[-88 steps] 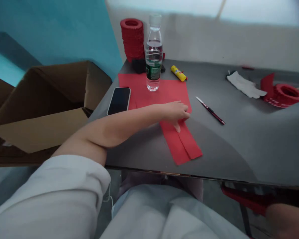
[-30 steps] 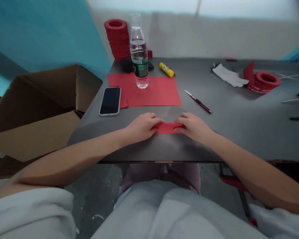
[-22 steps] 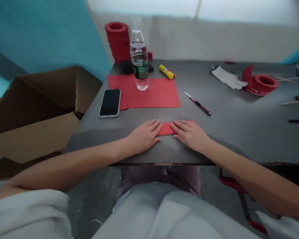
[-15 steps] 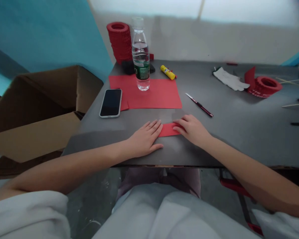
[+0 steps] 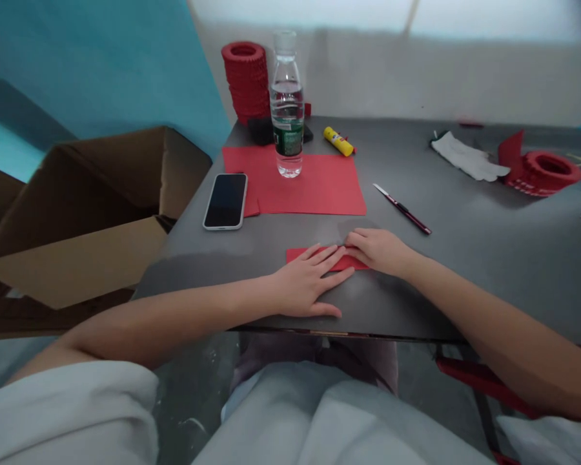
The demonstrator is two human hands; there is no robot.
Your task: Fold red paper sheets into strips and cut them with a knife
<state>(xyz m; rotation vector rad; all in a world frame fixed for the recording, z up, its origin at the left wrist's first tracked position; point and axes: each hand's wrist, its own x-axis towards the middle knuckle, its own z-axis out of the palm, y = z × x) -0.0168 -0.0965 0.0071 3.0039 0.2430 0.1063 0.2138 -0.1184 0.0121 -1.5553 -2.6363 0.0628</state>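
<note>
A narrow strip of red paper [image 5: 294,254] lies flat on the grey table near its front edge. My left hand [image 5: 310,281] rests palm down across the strip, its fingers spread and the thumb off the paper. At the strip's right end is my right hand [image 5: 375,250], with its fingers curled together on the paper; its fingertips touch those of my left hand. How much paper the right fingers pinch is partly hidden.
Behind the hands are a phone [image 5: 226,201], a large red sheet [image 5: 314,187] under a water bottle [image 5: 287,110], a yellow glue stick [image 5: 339,141] and a cutter knife [image 5: 403,209]. A white glove [image 5: 469,157] and red roll [image 5: 545,173] lie right. A cardboard box [image 5: 77,258] stands left.
My left hand has slid right along the strip and its fingers have spread, uncovering the strip's left end. My right hand's fingers have drawn closer together. The view has shifted slightly.
</note>
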